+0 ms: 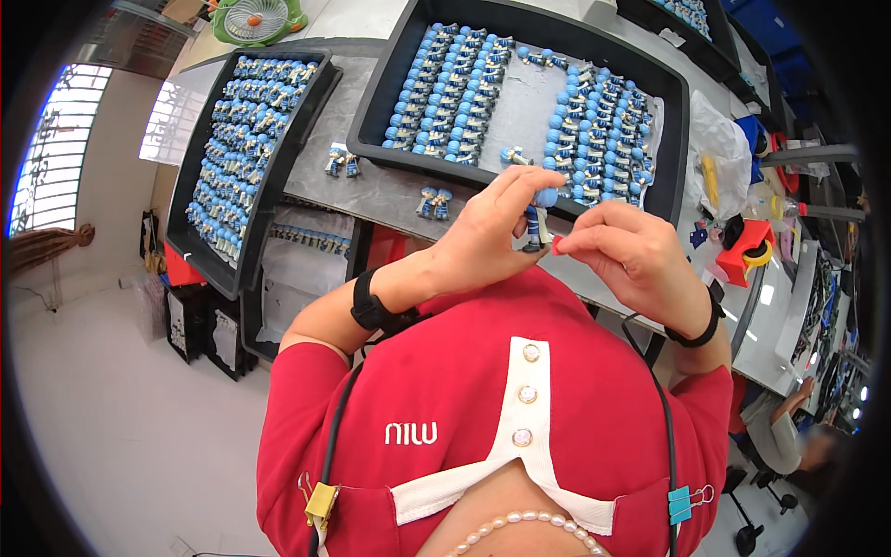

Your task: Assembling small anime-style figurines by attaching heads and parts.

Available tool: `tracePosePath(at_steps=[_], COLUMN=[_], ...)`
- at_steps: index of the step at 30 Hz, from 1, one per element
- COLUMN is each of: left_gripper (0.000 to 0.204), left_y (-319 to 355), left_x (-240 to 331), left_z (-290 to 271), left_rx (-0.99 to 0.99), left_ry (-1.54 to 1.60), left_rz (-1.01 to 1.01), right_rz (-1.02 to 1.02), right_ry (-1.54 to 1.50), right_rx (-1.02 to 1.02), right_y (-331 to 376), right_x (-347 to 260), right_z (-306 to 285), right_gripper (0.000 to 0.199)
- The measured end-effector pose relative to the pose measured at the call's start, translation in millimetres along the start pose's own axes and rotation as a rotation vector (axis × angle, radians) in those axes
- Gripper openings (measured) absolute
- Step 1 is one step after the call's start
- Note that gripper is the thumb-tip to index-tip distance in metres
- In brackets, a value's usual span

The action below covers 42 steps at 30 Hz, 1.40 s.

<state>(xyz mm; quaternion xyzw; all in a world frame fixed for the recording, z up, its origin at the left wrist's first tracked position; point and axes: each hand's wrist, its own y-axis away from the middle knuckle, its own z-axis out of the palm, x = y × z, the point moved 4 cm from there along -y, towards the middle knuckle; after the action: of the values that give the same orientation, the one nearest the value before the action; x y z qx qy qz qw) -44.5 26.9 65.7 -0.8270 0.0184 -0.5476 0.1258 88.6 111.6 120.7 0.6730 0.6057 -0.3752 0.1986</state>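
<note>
My left hand (487, 232) holds a small toy figure (539, 218) with a blue round head and a blue-and-white body, upright, in front of my chest. My right hand (636, 255) is right beside it, its fingertips pinching a tiny red piece (557, 246) against the figure's lower part. Both wrists wear black bands. Just beyond my hands lies a black tray (390, 102) with rows of the same blue-headed figures (445, 88) on its left and right sides and a bare strip down its middle.
A second black tray (200, 176) full of figures sits tilted at the left. Two pairs of loose figures (433, 201) stand on the grey table between the trays. A red tape dispenser (742, 251) and plastic bags lie at the right. Another person sits at the lower right.
</note>
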Motion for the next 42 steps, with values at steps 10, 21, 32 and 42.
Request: tracePosePath(at_steps=[10,21,32,42], left_gripper=[0.062,0.065,0.072,0.071], left_y=[2.6,3.1,2.1,0.8], left_x=[-2.5,-13.5,-30.2,-29.5], left_z=[3.3,-2.8,5.8,6.3], left_rx=[-0.044,0.029,-0.055,0.010], left_ry=[-0.018,0.323,1.074,0.632], left_rz=[-0.001,-0.123,-0.358,-0.311], right_rz=[-0.093,0.077,0.341,0.399], right_ry=[0.059,-0.285,-0.923,-1.144], right_rx=[-0.144,-0.048,0.249,0.320], right_y=[5.2,1.0,19.0,11.9], right_x=[-2.7,-1.3,47.8,79.0], right_z=[16.2,-6.8,13.2,39.9], right_gripper=[0.016,0.011,0.024,0.017])
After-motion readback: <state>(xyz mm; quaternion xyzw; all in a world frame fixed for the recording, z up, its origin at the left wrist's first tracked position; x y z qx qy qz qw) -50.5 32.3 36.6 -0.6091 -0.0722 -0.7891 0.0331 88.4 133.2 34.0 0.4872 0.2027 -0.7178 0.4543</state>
